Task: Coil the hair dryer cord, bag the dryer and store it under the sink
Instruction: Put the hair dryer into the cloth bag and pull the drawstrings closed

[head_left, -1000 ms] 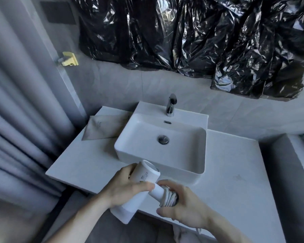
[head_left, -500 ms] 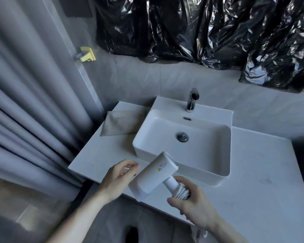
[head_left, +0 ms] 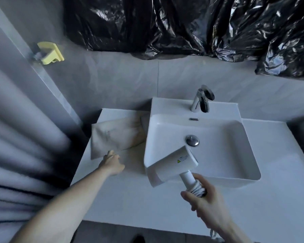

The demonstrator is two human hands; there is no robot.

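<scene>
A white hair dryer [head_left: 172, 164] hangs over the front left rim of the sink [head_left: 249, 181], barrel pointing up and right. My right hand [head_left: 205, 204] grips its handle, where the cord [head_left: 197, 189] is wound in white loops. A flat grey-beige bag [head_left: 116, 137] lies on the counter left of the sink. My left hand [head_left: 111, 163] reaches out low over the counter, fingertips at the bag's near edge; whether they pinch the bag is unclear.
The white counter [head_left: 139, 204] runs around the basin, with a chrome tap [head_left: 201, 99] at the back. Grey curtain folds [head_left: 25, 146] hang close on the left. Black plastic sheeting [head_left: 182, 23] covers the wall above. A yellow clip [head_left: 50, 52] sits on the door frame.
My left hand let go of the dryer and moved left and forward to the bag. My right hand alone now holds the dryer, shifted right. The view turned left.
</scene>
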